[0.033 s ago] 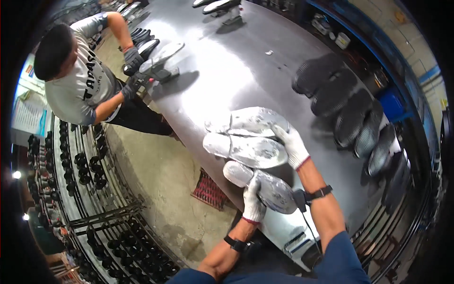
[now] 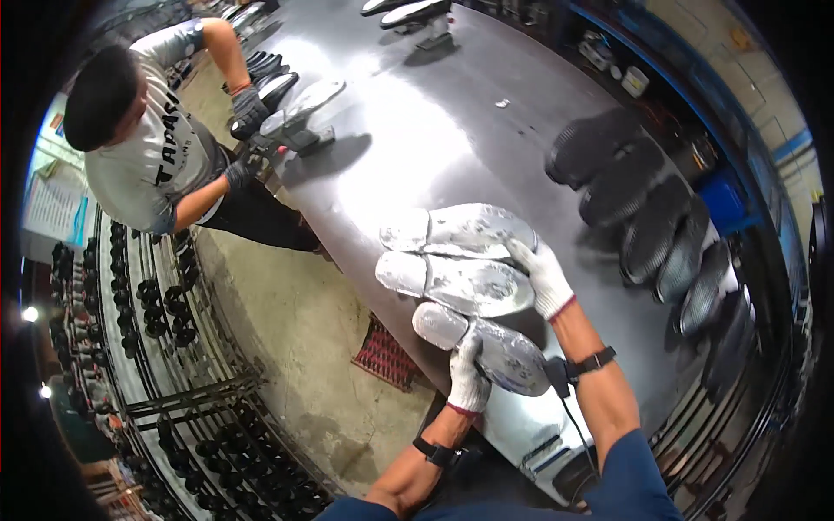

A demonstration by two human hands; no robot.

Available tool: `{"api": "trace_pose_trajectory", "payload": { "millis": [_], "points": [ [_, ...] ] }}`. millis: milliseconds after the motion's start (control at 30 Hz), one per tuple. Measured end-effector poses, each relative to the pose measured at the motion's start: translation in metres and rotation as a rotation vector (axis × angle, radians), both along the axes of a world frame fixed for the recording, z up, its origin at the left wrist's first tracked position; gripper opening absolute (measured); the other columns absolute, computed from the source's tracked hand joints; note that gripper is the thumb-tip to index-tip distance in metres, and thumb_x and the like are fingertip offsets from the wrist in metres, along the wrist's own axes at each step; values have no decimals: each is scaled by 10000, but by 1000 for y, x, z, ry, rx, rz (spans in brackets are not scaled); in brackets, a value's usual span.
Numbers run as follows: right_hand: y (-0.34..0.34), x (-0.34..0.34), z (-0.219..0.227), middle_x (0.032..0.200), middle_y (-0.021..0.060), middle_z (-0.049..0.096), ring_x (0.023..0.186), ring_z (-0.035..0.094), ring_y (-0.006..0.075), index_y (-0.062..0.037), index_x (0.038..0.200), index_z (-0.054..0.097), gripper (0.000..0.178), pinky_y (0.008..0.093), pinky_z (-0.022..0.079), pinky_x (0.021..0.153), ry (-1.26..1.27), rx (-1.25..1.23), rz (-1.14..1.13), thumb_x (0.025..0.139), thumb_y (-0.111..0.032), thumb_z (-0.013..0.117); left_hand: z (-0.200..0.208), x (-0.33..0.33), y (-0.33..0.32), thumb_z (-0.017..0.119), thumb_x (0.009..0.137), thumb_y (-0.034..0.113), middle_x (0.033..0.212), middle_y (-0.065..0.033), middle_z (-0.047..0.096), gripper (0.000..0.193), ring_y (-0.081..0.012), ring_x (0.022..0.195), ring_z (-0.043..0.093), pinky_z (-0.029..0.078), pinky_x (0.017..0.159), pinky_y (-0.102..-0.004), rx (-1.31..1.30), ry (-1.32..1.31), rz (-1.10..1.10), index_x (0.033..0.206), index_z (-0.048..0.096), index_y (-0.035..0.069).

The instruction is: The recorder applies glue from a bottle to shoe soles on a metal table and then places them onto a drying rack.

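Note:
Three silvery metal shoe lasts lie side by side in front of me at the table's near left edge. My left hand [image 2: 469, 378], in a white knit glove, is closed around the nearest shoe last [image 2: 512, 358], thumb on top near its cross seam. My right hand [image 2: 543, 278], gloved the same way, grips the right end of the farthest shoe last [image 2: 473, 227]. Its palm also lies against the end of the middle shoe last [image 2: 478, 285]. The fingers under both lasts are hidden.
Several black textured soles [image 2: 643, 195] line the right side of the metal table [image 2: 486, 165]. Across its left edge, a person [image 2: 165, 148] in dark gloves works at a stand holding a sole-shaped piece [image 2: 313, 97]. Racks [image 2: 148, 304] stand left; a red crate [image 2: 384, 354] is on the floor.
The whole view has shifted very slightly. Both hands keep the same hold on the shoe lasts.

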State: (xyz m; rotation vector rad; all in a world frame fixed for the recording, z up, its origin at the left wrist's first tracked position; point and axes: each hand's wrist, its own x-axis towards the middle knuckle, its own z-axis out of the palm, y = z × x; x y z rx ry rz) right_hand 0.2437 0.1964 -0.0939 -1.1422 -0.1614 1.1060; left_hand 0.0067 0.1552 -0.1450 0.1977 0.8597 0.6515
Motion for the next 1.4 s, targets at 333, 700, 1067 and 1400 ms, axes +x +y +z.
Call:
{"api": "trace_pose_trajectory", "payload": {
  "millis": [333,700,1067,1400],
  "points": [
    [199,50,-22,1219,91,762,1030,749,180,-7,1418,640,417,354,636,890,6,166,165,1068,-214,734,8,56,182,677,1097,333,1287,-75,732,431,-215,1180,709,574,1045,-414,172,-28,51,1406,655,34],
    [385,69,-13,1224,167,760,1006,783,256,34,1431,604,409,426,702,787,18,207,206,1044,-49,707,5,108,341,585,1071,585,1432,-104,672,647,-306,1289,651,532,1119,-499,352,14,99,1508,572,108],
    [-45,-23,-31,1193,82,731,997,693,186,-27,1363,658,330,340,555,887,315,120,-246,1106,-233,648,-13,71,313,386,1020,855,1545,-185,593,974,-395,1395,570,471,1171,-612,336,-133,-294,1620,482,94],
    [-281,110,-12,1244,188,762,1040,753,308,-63,1345,672,355,530,635,941,210,568,-1224,1111,-331,665,-82,46,85,649,1086,170,850,-34,698,160,-114,670,628,522,605,-276,801,597,-652,1034,715,34]
  ]
}}
